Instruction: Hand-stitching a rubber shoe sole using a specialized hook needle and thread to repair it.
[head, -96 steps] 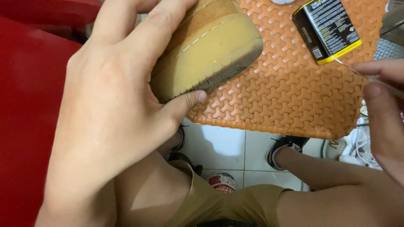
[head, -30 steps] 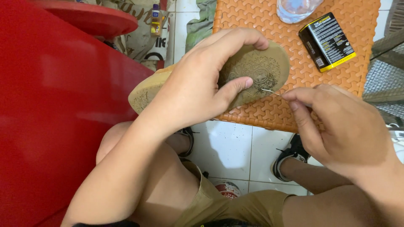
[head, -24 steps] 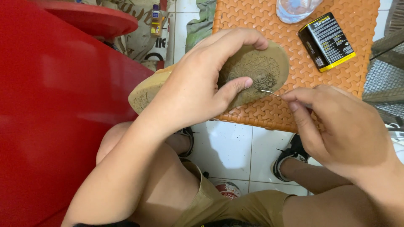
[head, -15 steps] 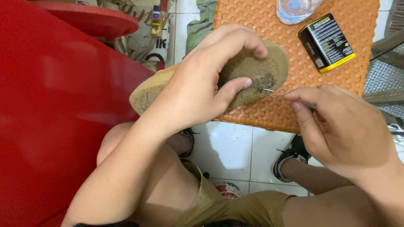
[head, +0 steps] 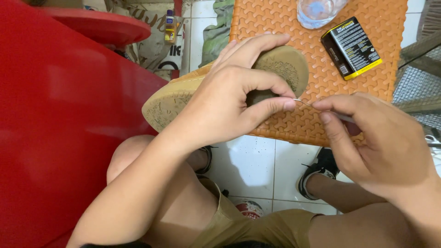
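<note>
My left hand (head: 229, 98) grips a tan shoe (head: 172, 103) turned sole-up, fingers wrapped over the sole and the thumb pressed near its edge. The shoe's worn, dirty sole faces me above an orange patterned stool (head: 363, 46). My right hand (head: 376, 138) pinches a thin metal needle-like tool (head: 305, 103) between thumb and forefinger. The tool's tip sits right at my left thumb and the sole's edge.
A black and yellow tin (head: 351, 48) and a clear plastic bottle (head: 317, 9) lie on the stool. A large red plastic surface (head: 55, 128) fills the left. A small bottle (head: 170, 27) stands on the tiled floor beyond. My knees and dark shoes are below.
The shoe was turned so its sole faces up, and my right hand came in with the needle tool. Over the last second both hands stay almost still.
</note>
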